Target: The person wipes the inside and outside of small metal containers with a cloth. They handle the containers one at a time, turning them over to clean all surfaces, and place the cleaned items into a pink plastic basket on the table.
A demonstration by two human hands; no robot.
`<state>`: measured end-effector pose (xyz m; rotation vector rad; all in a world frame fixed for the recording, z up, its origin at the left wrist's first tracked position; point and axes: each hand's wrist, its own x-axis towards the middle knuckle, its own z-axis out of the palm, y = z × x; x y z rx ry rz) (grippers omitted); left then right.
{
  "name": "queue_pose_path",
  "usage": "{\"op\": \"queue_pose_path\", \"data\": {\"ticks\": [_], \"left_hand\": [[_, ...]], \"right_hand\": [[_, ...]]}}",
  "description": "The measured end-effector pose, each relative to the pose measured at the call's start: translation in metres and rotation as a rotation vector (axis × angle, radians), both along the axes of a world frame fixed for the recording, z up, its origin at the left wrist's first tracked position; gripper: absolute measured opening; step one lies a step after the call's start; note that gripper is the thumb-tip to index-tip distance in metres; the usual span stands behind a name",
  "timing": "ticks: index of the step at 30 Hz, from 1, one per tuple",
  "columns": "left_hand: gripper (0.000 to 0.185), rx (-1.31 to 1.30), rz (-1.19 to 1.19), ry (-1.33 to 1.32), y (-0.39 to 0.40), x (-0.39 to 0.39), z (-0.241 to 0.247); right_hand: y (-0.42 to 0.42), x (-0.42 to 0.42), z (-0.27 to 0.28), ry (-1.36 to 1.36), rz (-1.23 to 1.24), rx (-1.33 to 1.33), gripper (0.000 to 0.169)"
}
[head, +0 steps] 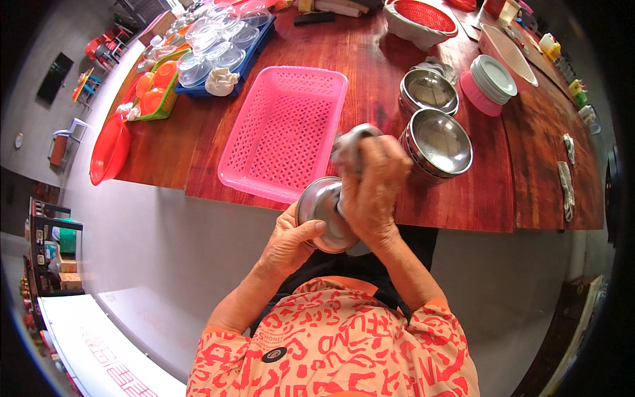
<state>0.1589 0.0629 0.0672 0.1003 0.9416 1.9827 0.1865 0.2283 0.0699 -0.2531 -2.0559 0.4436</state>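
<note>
A shiny metal bowl (328,218) is gripped at its left rim by my left hand (292,238), thumb on top, just off the table's front edge. My right hand (372,188) grips a grey cloth (354,146), blurred by motion, above the bowl's right side. Part of the bowl is hidden behind that hand. Beyond my hands lies a pink perforated plastic basket (285,134) with nothing in it. To the right stand two stacks of metal bowls, the nearer stack (440,141) close to my right hand and the farther stack (429,92) behind it.
White plates (491,79) rest on a pink container (478,97) at the right. A blue tray (248,64) carries clear plastic bowls (223,37). Nearby are a green basket (166,106) of orange bowls and a red basin (109,151). A red colander (421,20) stands far back on the wooden table (367,64).
</note>
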Motion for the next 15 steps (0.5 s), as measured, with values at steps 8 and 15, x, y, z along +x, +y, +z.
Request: {"op": "queue_pose_path", "data": {"ticks": [8,15], "left_hand": [[0.039,0.107,0.159,-0.042,-0.001,-0.01,0.004],[0.04,0.084,0.187,-0.018,-0.003,-0.016,0.001]], "right_hand": [[-0.03,0.056,-0.028,-0.241,0.415,-0.031,0.053],[0.006,0.079,-0.011,-0.084,0.666,-0.576,0.051]]}}
